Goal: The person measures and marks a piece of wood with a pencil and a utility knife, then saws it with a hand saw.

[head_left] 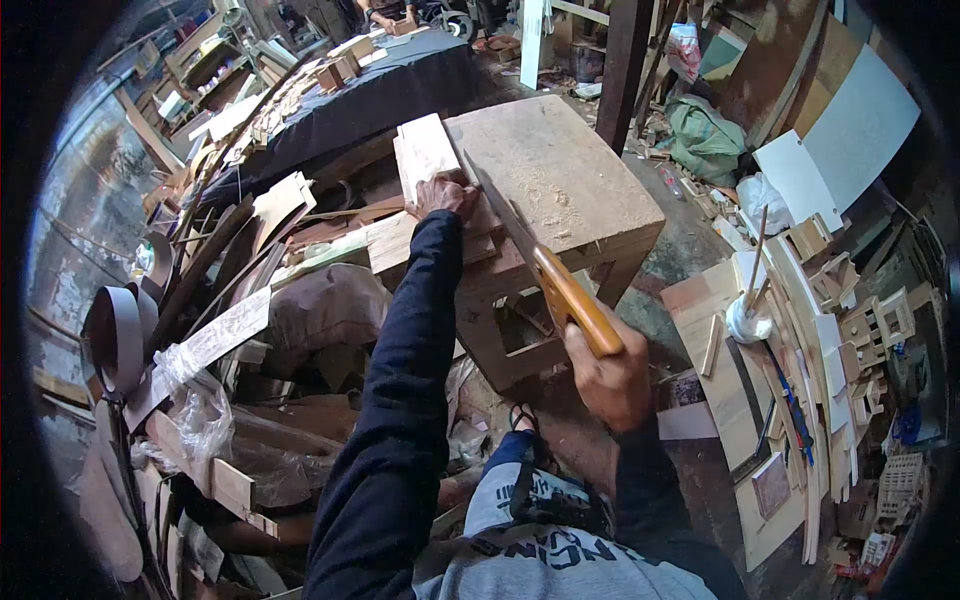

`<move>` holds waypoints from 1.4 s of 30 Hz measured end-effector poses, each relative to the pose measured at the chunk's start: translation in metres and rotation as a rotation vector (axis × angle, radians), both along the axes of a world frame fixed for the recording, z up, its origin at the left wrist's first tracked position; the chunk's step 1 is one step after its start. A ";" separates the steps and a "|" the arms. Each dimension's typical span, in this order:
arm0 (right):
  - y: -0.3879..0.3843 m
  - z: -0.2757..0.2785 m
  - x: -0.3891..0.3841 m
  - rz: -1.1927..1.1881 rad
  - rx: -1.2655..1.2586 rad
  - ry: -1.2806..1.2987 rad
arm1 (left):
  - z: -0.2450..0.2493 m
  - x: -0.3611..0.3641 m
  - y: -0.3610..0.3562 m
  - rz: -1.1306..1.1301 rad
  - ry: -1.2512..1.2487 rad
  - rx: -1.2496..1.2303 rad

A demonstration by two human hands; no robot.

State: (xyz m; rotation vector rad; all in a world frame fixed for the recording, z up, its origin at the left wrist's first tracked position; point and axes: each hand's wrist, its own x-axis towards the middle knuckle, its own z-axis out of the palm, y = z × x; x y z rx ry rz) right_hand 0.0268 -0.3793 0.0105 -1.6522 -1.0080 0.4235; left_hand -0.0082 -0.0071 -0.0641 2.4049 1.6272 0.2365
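Note:
My right hand [612, 372] is wrapped round the orange-brown wooden handle of a hand saw [572, 292]. The saw's thin blade runs up and away along the right side of a pale wooden board [425, 150]. My left hand [447, 197] presses down on that board, fingers curled, close beside the blade. The board lies along the left edge of a box-like wooden workbench [560, 165]. Sawdust is scattered over the bench top. Whether the teeth are in the wood cannot be made out.
At left are piled offcuts and a sheet of clear plastic [200, 410]. A dark-covered table [370, 95] with wood pieces stands behind; another person's hands show at its far end. Wooden strips and a plywood panel [700, 300] lie at right. A post [628, 70] rises behind the bench.

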 end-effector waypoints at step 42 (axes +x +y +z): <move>-0.017 0.000 -0.006 -0.052 0.119 -0.046 | 0.010 -0.003 -0.015 0.031 -0.092 0.012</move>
